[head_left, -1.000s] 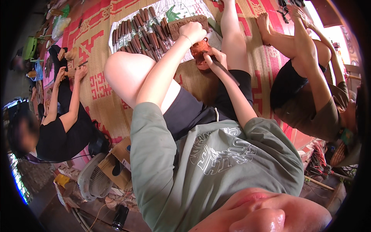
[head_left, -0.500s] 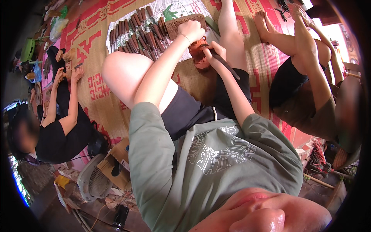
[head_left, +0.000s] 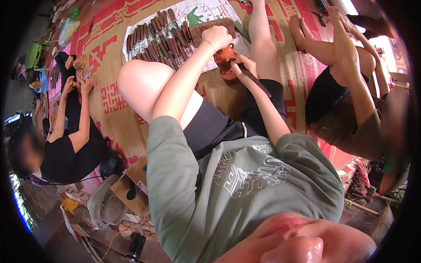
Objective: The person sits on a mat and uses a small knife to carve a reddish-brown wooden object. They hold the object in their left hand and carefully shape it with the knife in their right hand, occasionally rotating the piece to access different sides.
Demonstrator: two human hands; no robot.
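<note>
A glossy reddish-brown carving (head_left: 225, 63) stands on the mat between my legs. My left hand (head_left: 216, 37) is closed over its far end, with the fingertips partly hidden. In my right hand (head_left: 247, 66) is a long, slim dark tool (head_left: 258, 82). Its rear end points back toward me and its front end is at the carving's right side; the working tip is too small to make out. Just beyond my left hand lies a brown block with a carved, rough surface (head_left: 202, 29).
Several wooden-handled carving tools (head_left: 160, 37) lie in rows on a white sheet (head_left: 181, 11) over the patterned mat (head_left: 116, 94). At left a person (head_left: 72, 147) works on a piece of wood (head_left: 80, 64). Another person (head_left: 335, 94) sits at right. A fan (head_left: 109, 205) and cardboard box (head_left: 130, 186) stand behind left.
My right hand has shifted slightly toward me with the dark tool, whose rear end is lower. My left hand has barely moved on the carving.
</note>
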